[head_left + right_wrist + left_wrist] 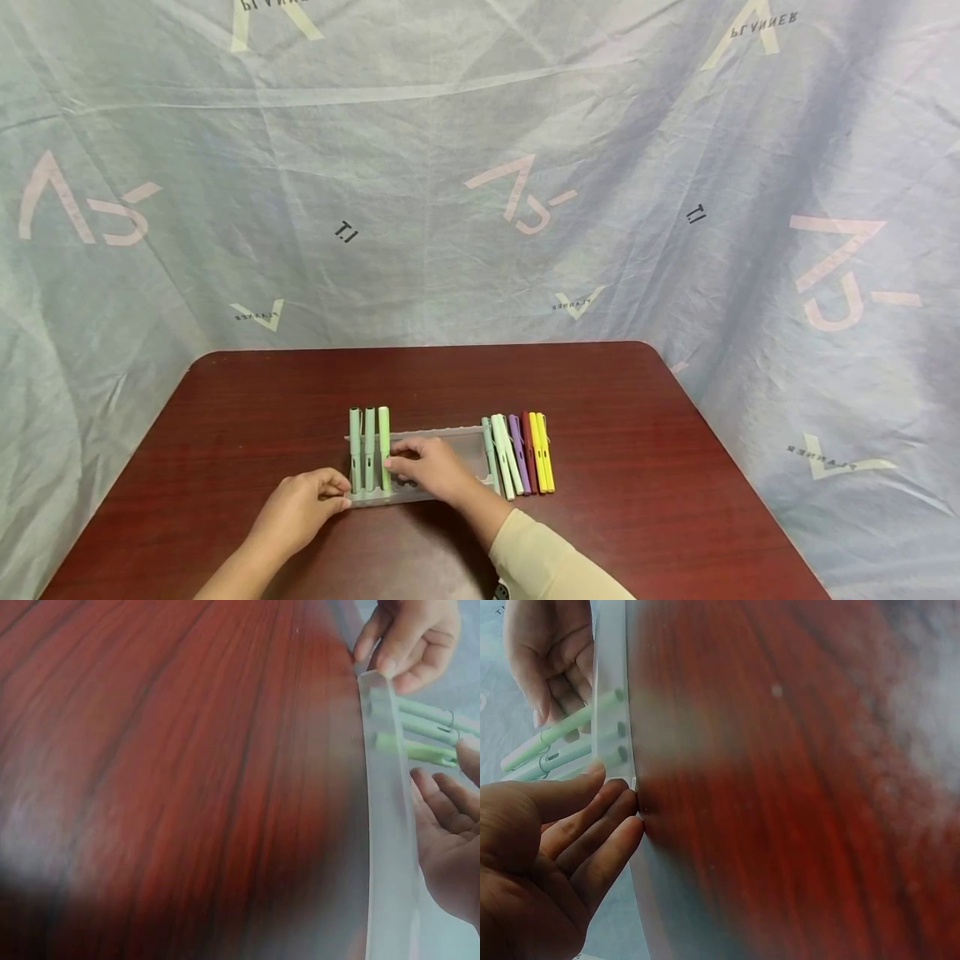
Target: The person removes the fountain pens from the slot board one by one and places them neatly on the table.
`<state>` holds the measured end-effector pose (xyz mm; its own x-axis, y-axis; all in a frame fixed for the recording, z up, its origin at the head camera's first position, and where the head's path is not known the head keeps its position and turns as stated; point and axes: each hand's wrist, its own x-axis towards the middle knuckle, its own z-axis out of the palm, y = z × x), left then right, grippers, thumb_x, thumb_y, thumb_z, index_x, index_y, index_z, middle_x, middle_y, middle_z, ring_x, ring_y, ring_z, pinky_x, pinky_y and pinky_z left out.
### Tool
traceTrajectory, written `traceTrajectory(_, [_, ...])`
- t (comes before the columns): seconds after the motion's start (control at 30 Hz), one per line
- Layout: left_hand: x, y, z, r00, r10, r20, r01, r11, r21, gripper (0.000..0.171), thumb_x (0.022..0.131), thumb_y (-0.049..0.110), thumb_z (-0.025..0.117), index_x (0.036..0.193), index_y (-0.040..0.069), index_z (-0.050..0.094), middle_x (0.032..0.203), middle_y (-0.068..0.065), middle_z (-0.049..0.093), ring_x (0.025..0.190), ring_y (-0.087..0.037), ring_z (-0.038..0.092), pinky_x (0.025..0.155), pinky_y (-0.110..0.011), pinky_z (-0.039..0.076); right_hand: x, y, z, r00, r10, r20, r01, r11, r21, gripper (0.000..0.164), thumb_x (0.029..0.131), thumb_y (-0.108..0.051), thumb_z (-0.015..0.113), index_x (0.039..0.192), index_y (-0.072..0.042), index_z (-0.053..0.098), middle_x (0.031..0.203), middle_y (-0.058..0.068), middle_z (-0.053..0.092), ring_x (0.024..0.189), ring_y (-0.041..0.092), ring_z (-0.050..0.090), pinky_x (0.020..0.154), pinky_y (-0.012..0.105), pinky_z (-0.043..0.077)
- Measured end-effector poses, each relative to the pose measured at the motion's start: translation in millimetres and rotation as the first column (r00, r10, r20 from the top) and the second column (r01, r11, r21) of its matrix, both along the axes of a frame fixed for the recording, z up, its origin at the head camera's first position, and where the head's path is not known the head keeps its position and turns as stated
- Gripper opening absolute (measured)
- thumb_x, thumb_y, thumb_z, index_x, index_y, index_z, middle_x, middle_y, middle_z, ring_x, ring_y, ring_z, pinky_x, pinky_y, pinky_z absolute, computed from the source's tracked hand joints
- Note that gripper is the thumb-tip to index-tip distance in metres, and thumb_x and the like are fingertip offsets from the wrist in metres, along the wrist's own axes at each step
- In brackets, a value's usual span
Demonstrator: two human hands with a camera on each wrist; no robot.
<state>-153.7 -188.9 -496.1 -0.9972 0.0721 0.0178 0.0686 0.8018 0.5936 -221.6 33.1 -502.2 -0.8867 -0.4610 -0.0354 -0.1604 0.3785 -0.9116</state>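
A frosted, see-through pen tray [408, 495] lies on the table, with a notched front ledge. Two grey-green pens [370, 450] and one bright green pen [385, 442] stand side by side in its left notches. My left hand [303, 508] holds the tray's front left corner, thumb on the near wall [609, 645] and fingers against its outside. At the bright green pen is my right hand [435, 468], its thumb [469, 759] right at the barrel and its other fingers loosely bent beside it.
At the tray's right end lies a row of pens: a grey-green one [491, 454], pale green ones [504, 454], a purple one [519, 450], a dark red one [529, 450] and yellow ones [542, 450]. The red-brown table [637, 517] is backed by a printed cloth [420, 208].
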Motion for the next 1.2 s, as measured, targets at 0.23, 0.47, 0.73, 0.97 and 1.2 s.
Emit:
traceTrajectory(0.23, [-0.8, -1, -1.0, 1.0, -0.004, 0.0, 0.004, 1.0, -0.002, 0.014, 0.08, 0.019, 0.08, 0.087, 0.026, 0.07, 0.083, 0.013, 0.073, 0.084, -0.013, 0.07, 0.079, -0.041, 0.055, -0.1, -10, -1.5, 1.0, -0.013, 0.024, 0.014, 1.0, -0.019, 0.022, 0.09, -0.029, 0.072, 0.101, -0.01, 0.072, 0.087, -0.003, 0.071, 0.071, 0.016, 0.071, 0.062, 0.022, 0.054])
traceTrajectory(0.47, [-1.3, 0, -1.7, 1.0, -0.002, 0.002, 0.002, 1.0, 0.009, 0.014, 0.08, 0.019, 0.08, 0.087, 0.026, 0.07, 0.083, 0.013, 0.073, 0.085, -0.011, 0.07, 0.079, -0.04, 0.055, 1.2, -12, -1.4, 0.999, -0.031, 0.008, 0.031, 0.999, -0.028, 0.017, 0.089, -0.027, 0.072, 0.09, -0.011, 0.067, 0.076, -0.003, 0.066, 0.065, 0.011, 0.066, 0.057, 0.02, 0.049])
traceTrajectory(0.73, [0.6, 1, -0.5, 1.0, 0.006, -0.012, -0.006, 1.0, 0.005, 0.015, 0.08, 0.017, 0.08, 0.085, 0.025, 0.069, 0.082, 0.013, 0.073, 0.084, -0.011, 0.07, 0.08, -0.04, 0.054, 3.6, -10, 5.8, 0.997, -0.032, -0.075, 0.022, 0.992, -0.122, 0.02, 0.09, -0.028, 0.072, 0.085, -0.012, 0.062, 0.073, -0.007, 0.062, 0.064, 0.003, 0.06, 0.055, 0.019, 0.047])
traceTrajectory(0.97, [1.1, 2, 0.8, 1.0, 0.006, -0.001, -0.006, 1.0, 0.014, 0.014, 0.08, 0.017, 0.08, 0.086, 0.024, 0.07, 0.083, 0.012, 0.073, 0.085, -0.012, 0.071, 0.08, -0.041, 0.055, 4.1, -2, -1.7, 1.0, 0.013, -0.013, -0.015, 0.978, -0.209, 0.014, 0.094, -0.022, 0.067, 0.092, -0.008, 0.067, 0.089, 0.012, 0.076, 0.07, 0.012, 0.072, 0.06, 0.029, 0.056])
traceTrajectory(1.2, [0.3, 1, 1.3, 1.0, -0.01, -0.008, 0.01, 1.0, -0.002, 0.013, 0.08, 0.02, 0.08, 0.087, 0.024, 0.07, 0.083, 0.012, 0.073, 0.084, -0.013, 0.07, 0.079, -0.043, 0.055, 4.7, 12, -11.0, 0.999, 0.009, 0.036, 0.001, 0.966, -0.26, 0.011, 0.092, -0.013, 0.069, 0.092, -0.002, 0.068, 0.089, 0.017, 0.075, 0.073, 0.011, 0.072, 0.069, 0.036, 0.061])
